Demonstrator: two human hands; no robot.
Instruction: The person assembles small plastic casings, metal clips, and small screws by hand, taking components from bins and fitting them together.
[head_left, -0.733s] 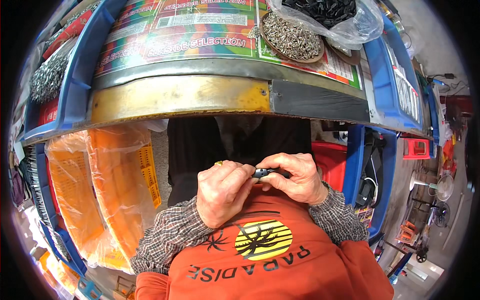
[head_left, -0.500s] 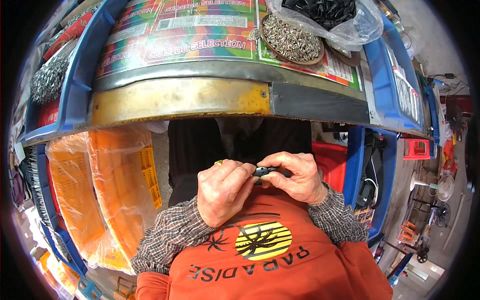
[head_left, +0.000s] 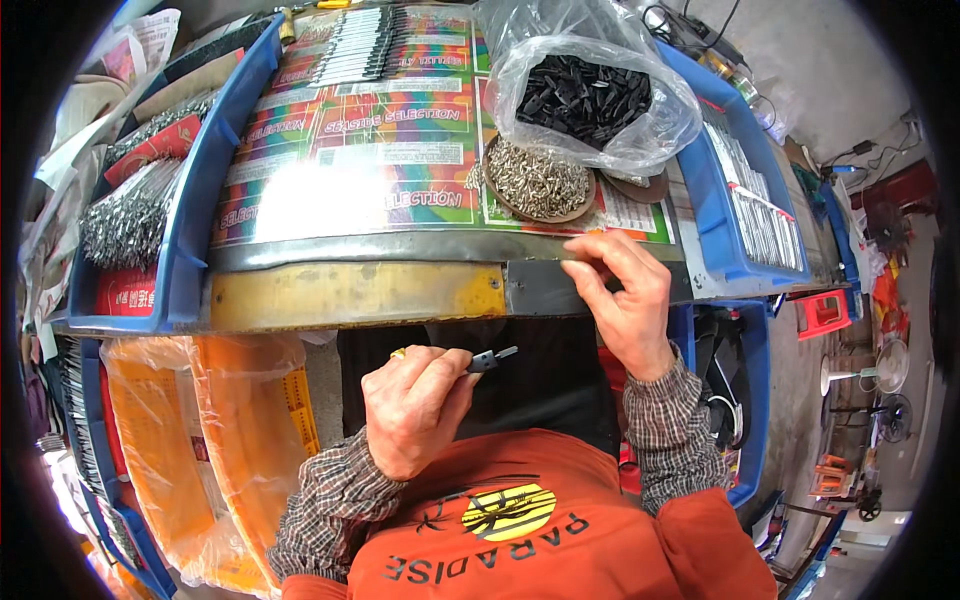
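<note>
The hands have split: a moment ago both pinched the small black part together at the chest; now the left hand (head_left: 418, 408) alone grips the small black part (head_left: 492, 358) w/ a metal tip, fist closed, held below the bench edge (head_left: 350, 292). The right hand (head_left: 625, 300) has gone up to the bench edge, fingers curled, nothing seen in it, just short of the round dish (head_left: 537, 182) of small silvery bits. It looks like a reach for the next piece. Behind the dish, a clear plastic bag (head_left: 590, 90) holds black pieces. Blue trays: left tray (head_left: 190, 240) has metal rods, right tray (head_left: 735, 215) has thin strips.
</note>
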